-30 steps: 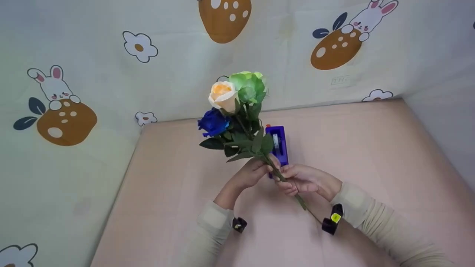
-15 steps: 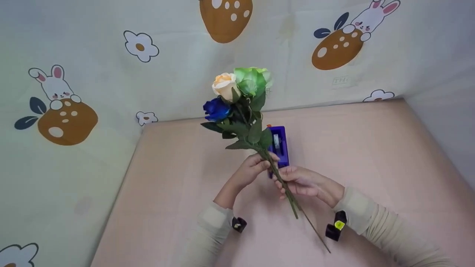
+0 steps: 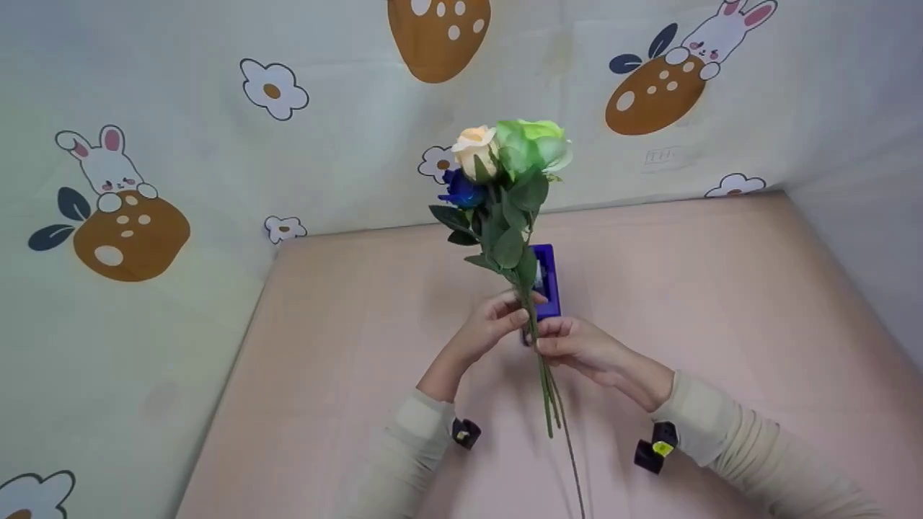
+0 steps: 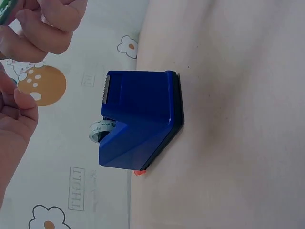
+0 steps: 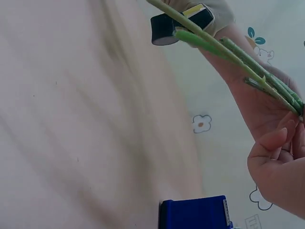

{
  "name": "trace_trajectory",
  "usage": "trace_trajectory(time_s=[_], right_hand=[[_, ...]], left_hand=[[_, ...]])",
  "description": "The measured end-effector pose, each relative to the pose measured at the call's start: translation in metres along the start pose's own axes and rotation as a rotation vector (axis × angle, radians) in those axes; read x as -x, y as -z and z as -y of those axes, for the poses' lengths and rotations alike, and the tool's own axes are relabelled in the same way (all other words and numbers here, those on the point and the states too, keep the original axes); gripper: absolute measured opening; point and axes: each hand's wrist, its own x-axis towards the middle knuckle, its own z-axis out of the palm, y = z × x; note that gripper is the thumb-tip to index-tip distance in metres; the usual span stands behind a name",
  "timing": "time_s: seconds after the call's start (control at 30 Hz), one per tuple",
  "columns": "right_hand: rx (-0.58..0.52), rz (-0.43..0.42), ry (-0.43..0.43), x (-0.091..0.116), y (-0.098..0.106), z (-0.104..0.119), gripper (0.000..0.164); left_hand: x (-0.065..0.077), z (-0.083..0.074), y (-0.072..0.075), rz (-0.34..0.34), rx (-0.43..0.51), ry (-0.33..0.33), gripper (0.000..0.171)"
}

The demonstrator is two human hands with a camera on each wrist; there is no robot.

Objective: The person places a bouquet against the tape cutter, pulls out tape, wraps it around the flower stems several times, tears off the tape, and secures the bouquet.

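Several artificial flowers are gathered in one bunch in the head view: a large green flower (image 3: 533, 148), a cream rose (image 3: 476, 153) and a blue rose (image 3: 460, 189). Their green stems (image 3: 546, 389) run down between the hands, and one thin stem (image 3: 573, 461) reaches much lower than the others. My left hand (image 3: 490, 328) grips the stems just under the leaves. Slightly lower, my right hand (image 3: 588, 349) pinches them between thumb and fingers. Behind the bunch, a blue tape dispenser (image 3: 549, 285) stands on the table, partly covered by leaves and hands; its tape roll (image 4: 101, 129) shows in the left wrist view.
A pink-beige table surface (image 3: 346, 375) spreads beneath the hands. At its back rises a pale wall sheet (image 3: 346, 144) printed with rabbits and flowers. Each wrist carries a black camera (image 3: 656, 448).
The bunch has turned from leaning left to nearly upright, its blooms moving right and up. The lower stem ends have swung left. Both hands keep holding the stems.
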Motion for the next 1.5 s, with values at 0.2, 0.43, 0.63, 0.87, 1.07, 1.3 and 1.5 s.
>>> trace_trajectory(time_s=[0.2,0.43,0.63,0.87,1.07,1.3,1.5], right_hand=[[0.07,-0.157,0.033,-0.002,-0.006,0.0,0.012],[0.096,-0.285,0.053,-0.009,-0.011,-0.002,0.017],[0.321,-0.275,0.128,-0.007,-0.002,0.001,0.031],[1.248,-0.501,0.397,0.01,0.056,0.007,0.067],[1.48,-0.706,0.269,0.038,0.119,0.021,0.073],[1.441,-0.795,0.117,0.073,0.163,0.027,0.076],[1.429,-0.814,0.057,0.092,0.179,0.025,0.077]], left_hand=[[-0.001,-0.003,-0.005,-0.106,-0.028,0.04,0.038],[-0.005,-0.011,-0.012,-0.297,-0.191,0.078,0.027],[-0.006,-0.024,-0.009,-0.36,-0.201,0.093,0.015],[0.001,-0.033,0.02,-0.382,-0.314,0.202,0.011],[0.012,-0.029,0.05,-0.436,-0.384,0.407,0.012],[0.029,-0.002,0.081,-0.481,-0.387,0.552,0.01],[0.041,0.027,0.094,-0.49,-0.404,0.601,0.017]])
